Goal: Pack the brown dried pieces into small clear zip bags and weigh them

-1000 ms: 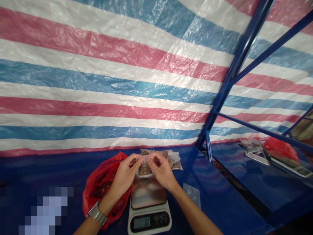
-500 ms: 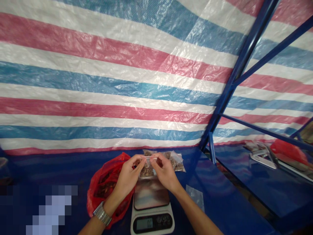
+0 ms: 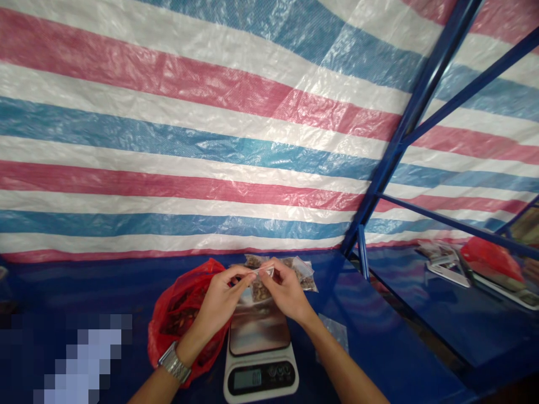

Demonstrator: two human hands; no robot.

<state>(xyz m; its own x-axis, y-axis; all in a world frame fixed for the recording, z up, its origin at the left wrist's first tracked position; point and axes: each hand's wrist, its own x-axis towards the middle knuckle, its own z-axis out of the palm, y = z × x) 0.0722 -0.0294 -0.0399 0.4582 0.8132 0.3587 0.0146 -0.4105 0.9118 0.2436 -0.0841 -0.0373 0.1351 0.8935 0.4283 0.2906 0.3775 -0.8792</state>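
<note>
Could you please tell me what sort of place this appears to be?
It looks like a makeshift stall or packing corner: a striped plastic sheet forms the wall, and a digital scale stands near small filled bags.

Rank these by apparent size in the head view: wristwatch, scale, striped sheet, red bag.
1. Striped sheet
2. Scale and red bag: too close to rank, as the left hand hides part of the bag
3. Wristwatch

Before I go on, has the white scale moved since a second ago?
No; the white scale keeps its place against the slanted blue post. The view itself shifted slightly.
</note>
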